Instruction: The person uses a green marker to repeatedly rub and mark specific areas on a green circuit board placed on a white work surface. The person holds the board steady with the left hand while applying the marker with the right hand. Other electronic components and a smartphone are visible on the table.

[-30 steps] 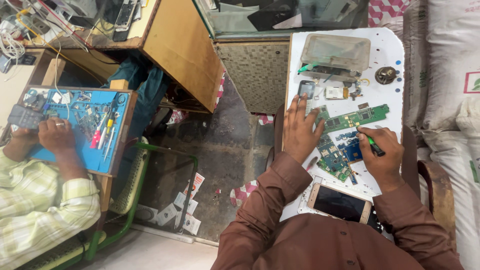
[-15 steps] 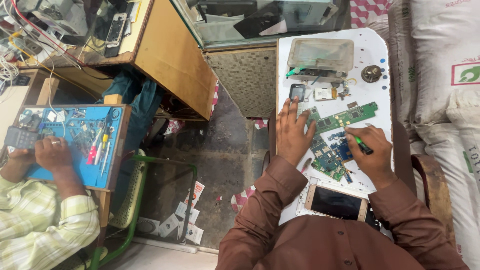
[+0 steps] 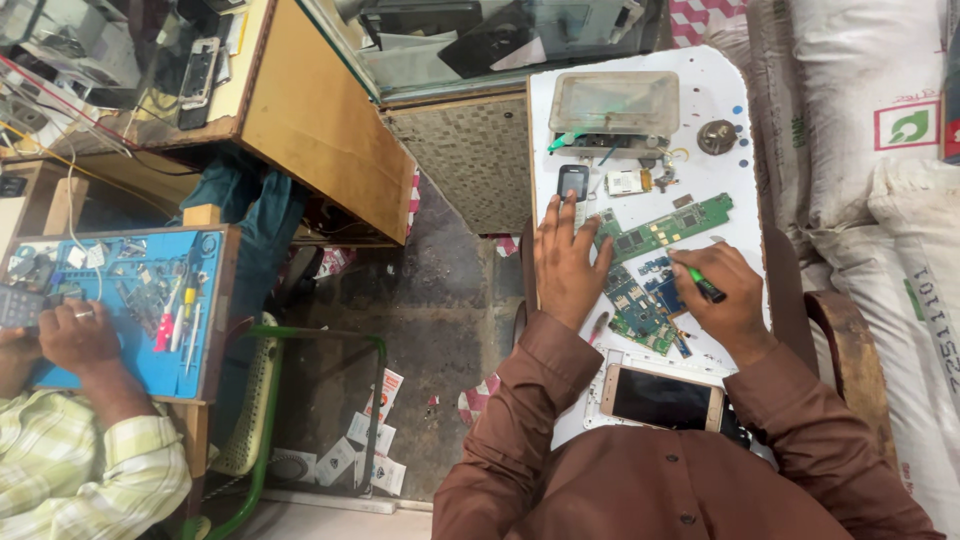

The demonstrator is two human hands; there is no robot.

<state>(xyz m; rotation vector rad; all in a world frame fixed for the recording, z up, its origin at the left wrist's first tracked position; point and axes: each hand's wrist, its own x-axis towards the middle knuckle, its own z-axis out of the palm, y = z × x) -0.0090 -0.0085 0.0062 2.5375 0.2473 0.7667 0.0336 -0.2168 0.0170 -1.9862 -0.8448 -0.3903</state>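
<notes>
Head view: little has changed vs a sec ago — left hand (image 3: pixel 568 262) still flat, fingers spread, pinning blue-green circuit boards (image 3: pixel 640 305) on the white table (image 3: pixel 720 85); right hand (image 3: pixel 725 292) stays clenched on a green-handled tool (image 3: pixel 700 283), tip at the boards. Work looks mid-step, w/ a phone (image 3: pixel 662 398) lying near the wearer.

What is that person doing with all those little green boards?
A person in a brown shirt sits at a white tray table. The left hand presses flat beside the circuit boards, and the right hand holds a green-handled tool over them. A long green board, a small phone and a gold smartphone lie nearby. At the left, another person's hand rests on a blue mat.
</notes>
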